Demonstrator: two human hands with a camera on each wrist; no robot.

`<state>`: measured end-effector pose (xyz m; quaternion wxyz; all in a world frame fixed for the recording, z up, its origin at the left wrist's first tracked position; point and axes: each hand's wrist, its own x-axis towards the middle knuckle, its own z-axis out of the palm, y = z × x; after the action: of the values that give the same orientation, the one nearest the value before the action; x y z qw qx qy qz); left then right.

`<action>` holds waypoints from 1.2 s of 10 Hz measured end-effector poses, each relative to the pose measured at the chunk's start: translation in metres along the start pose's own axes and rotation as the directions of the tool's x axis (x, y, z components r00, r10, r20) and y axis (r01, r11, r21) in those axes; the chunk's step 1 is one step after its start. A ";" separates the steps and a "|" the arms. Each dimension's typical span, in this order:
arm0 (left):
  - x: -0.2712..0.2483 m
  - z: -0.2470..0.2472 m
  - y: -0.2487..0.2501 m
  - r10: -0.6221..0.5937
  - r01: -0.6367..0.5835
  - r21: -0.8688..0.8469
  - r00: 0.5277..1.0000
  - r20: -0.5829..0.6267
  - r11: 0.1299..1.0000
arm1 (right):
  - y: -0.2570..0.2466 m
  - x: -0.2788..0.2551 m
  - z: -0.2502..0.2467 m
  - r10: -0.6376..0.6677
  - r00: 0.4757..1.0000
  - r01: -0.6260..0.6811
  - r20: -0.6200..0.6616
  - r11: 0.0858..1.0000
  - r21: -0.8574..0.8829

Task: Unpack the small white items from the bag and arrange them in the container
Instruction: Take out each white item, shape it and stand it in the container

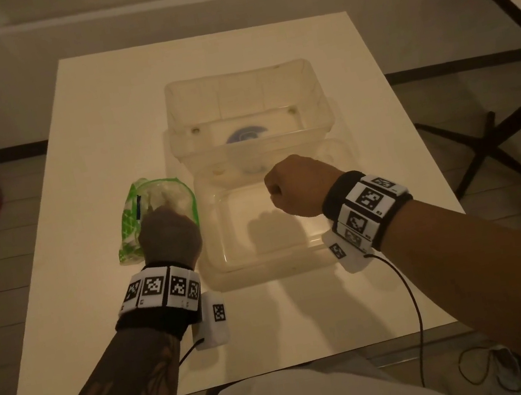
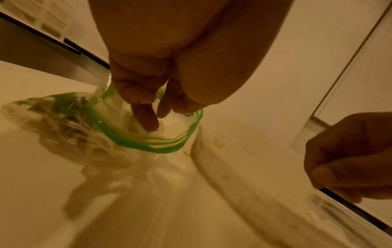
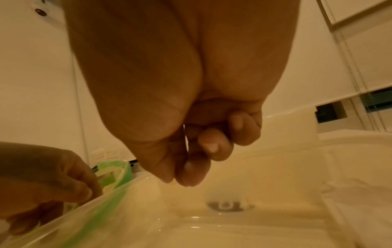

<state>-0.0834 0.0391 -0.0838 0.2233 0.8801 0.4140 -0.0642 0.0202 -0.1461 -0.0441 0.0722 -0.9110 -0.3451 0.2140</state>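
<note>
Right hand [image 3: 186,107]: seen from the wrist, fingers curled into the palm, thumb tip against the forefinger, nothing visible in its grasp; it hangs over the clear plastic container [image 3: 244,223]. Container: see-through, a round dark mark on its floor. Left hand [image 3: 42,181]: lower left, outside the container's near wall, fingers bent at the green-rimmed bag [image 3: 118,174]. Bag: clear plastic, pale contents inside, blurred. Behind: pale wall and window blinds.

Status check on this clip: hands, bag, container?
Left hand reaching into green-rimmed clear plastic bag, grasp unclear. Right hand curled above clear plastic container, contents unseen. Nothing in the way.
</note>
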 end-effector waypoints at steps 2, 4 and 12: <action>0.023 0.018 -0.008 0.037 -0.040 0.108 0.999 0.032 0.993 | -0.006 0.001 0.002 -0.032 0.999 0.032 0.002 0.999 0.005; 0.035 0.024 -0.012 0.083 -0.086 0.187 0.996 0.022 0.979 | -0.006 -0.001 -0.001 -0.025 1.000 0.025 0.007 1.000 0.015; 0.034 0.014 -0.009 0.158 -0.151 0.174 0.987 -0.028 0.973 | -0.008 -0.002 -0.004 -0.030 0.999 0.029 0.038 0.999 0.027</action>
<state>-0.0676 0.0617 -0.1097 0.1425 0.9267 0.3419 -0.0638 0.0160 -0.1414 -0.0373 0.0808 -0.9006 -0.3568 0.2349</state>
